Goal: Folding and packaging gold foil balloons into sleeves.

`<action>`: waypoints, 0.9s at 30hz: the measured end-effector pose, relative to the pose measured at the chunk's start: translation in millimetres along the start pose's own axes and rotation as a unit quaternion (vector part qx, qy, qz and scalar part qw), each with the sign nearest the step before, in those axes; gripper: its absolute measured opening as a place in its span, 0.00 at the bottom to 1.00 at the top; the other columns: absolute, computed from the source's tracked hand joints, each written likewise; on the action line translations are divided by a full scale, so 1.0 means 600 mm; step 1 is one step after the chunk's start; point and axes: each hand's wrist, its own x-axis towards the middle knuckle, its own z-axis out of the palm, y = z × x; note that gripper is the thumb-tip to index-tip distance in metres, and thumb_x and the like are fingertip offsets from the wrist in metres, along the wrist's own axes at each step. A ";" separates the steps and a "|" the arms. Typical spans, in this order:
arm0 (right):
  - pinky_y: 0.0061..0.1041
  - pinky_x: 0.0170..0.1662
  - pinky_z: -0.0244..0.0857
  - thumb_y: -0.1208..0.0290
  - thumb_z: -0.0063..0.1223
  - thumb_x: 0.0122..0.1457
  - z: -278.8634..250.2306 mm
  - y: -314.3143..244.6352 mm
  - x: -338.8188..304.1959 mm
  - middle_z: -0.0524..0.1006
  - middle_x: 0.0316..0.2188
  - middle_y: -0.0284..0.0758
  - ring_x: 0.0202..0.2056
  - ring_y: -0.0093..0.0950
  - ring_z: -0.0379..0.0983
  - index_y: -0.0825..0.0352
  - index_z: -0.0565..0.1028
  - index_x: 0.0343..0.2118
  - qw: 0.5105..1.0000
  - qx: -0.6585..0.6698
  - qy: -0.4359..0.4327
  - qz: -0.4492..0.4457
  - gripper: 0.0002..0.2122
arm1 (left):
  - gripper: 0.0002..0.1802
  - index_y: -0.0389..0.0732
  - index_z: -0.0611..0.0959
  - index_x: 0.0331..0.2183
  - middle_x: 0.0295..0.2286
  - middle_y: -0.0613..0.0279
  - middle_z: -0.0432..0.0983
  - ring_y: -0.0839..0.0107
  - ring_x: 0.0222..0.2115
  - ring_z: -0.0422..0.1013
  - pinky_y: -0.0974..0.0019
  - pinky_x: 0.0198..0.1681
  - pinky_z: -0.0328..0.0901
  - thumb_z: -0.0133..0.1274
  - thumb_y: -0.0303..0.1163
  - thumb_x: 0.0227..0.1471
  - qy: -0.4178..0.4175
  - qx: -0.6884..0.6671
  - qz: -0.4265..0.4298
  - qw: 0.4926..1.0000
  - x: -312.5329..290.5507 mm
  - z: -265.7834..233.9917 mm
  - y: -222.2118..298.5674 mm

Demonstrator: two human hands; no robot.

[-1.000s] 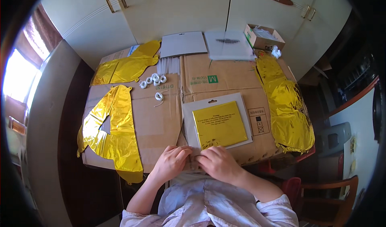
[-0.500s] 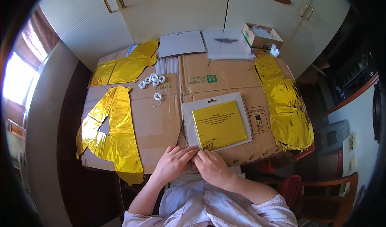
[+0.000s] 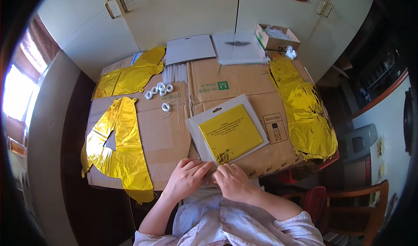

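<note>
My left hand (image 3: 188,176) and my right hand (image 3: 232,181) are close together at the table's near edge, fingers bent and closed. Between them lies the near corner of a flat foil balloon package (image 3: 191,125), which both hands pinch; my fingers hide the exact grip. The package is a pale card with a hang hole at its far edge, and a folded gold foil balloon (image 3: 231,130) with small dark print lies on it. It sits tilted on the cardboard. Left of it, an unfolded gold foil balloon (image 3: 130,154) lies flat.
Flattened cardboard (image 3: 170,137) covers the table. Another gold foil sheet (image 3: 124,79) lies far left, a stack of them (image 3: 302,108) at right. White ribbon coils (image 3: 162,88), clear straws (image 3: 175,74), a pale card stack (image 3: 190,50), clear bags (image 3: 239,50) and a small box (image 3: 278,37) stand further back.
The package has turned counterclockwise, its far end swinging left. Both hands stay near its near corner, the right a little lower. The whole view has shifted slightly.
</note>
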 end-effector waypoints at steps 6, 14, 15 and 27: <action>0.35 0.46 0.60 0.75 0.50 0.56 -0.032 0.026 -0.035 0.67 0.29 0.34 0.35 0.34 0.70 0.63 0.66 0.31 0.982 0.184 0.044 -0.023 0.05 | 0.28 0.43 0.77 0.49 0.43 0.64 0.77 0.67 0.49 0.70 0.57 0.56 0.61 0.56 0.26 0.42 -0.036 0.015 0.013 0.999 0.001 -0.009 -0.001; 0.36 0.42 0.72 0.63 0.39 0.69 -0.089 0.094 -0.160 0.63 0.29 0.31 0.24 0.22 0.64 0.61 0.62 0.36 0.720 0.648 0.193 0.157 0.08 | 0.30 0.46 0.78 0.49 0.48 0.63 0.73 0.62 0.56 0.65 0.49 0.61 0.57 0.63 0.37 0.40 -0.083 0.006 0.041 0.996 -0.007 -0.022 0.008; 0.28 0.33 0.67 0.62 0.40 0.69 -0.101 0.108 -0.175 0.62 0.27 0.30 0.22 0.21 0.59 0.60 0.62 0.35 0.733 0.621 0.225 0.162 0.09 | 0.30 0.46 0.78 0.49 0.48 0.63 0.73 0.62 0.56 0.65 0.49 0.61 0.57 0.63 0.38 0.40 -0.083 0.018 0.041 0.996 -0.009 -0.019 0.009; 0.18 0.28 0.50 0.71 0.45 0.65 -0.221 0.181 -0.318 0.62 0.30 0.28 0.26 0.16 0.55 0.65 0.65 0.37 0.824 -0.003 0.517 0.231 0.04 | 0.22 0.47 0.81 0.45 0.45 0.68 0.75 0.65 0.53 0.67 0.50 0.59 0.59 0.62 0.36 0.44 -0.039 0.071 0.046 0.996 -0.039 -0.003 0.022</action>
